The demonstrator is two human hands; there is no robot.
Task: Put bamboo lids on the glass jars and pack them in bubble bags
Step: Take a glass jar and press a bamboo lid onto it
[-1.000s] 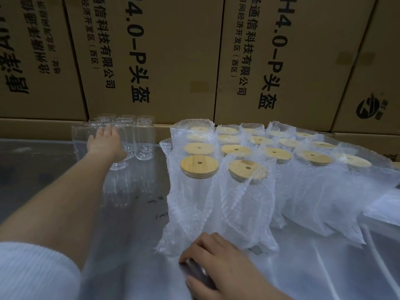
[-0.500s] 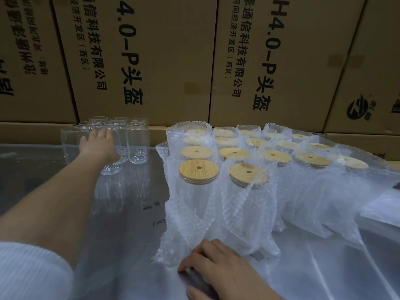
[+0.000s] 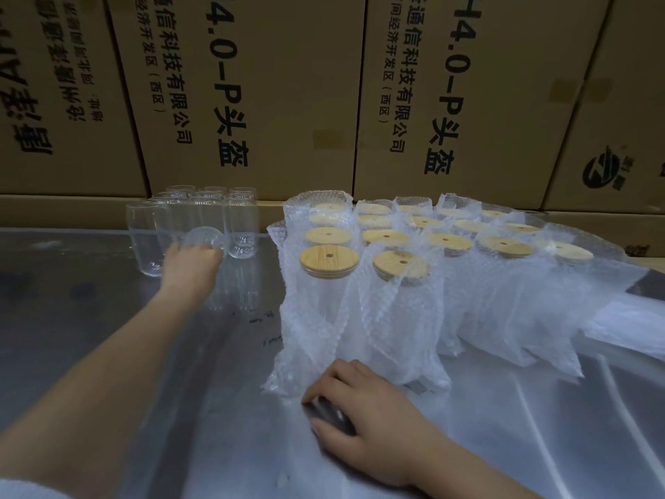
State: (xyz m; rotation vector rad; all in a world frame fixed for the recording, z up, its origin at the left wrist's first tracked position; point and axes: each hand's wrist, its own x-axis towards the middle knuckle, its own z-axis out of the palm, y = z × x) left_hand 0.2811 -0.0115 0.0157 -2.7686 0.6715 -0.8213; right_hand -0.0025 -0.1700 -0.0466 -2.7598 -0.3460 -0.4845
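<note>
Against the wall of brown printed cardboard boxes (image 3: 252, 95), a cluster of clear, lidless glass jars (image 3: 241, 225) stands on the shiny grey desk (image 3: 90, 318). Just in front of that cluster, the left hand (image 3: 190, 264) grips one clear glass jar (image 3: 203, 239), tilted so its round end faces me. Right of the cluster, rows of jars with round bamboo lids (image 3: 329, 259) stand upright in clear bubble bags (image 3: 324, 318). Nearer than those bags, the right hand (image 3: 356, 405) rests on the desk, fingers curled around a small dark object (image 3: 333, 415) I cannot identify.
</note>
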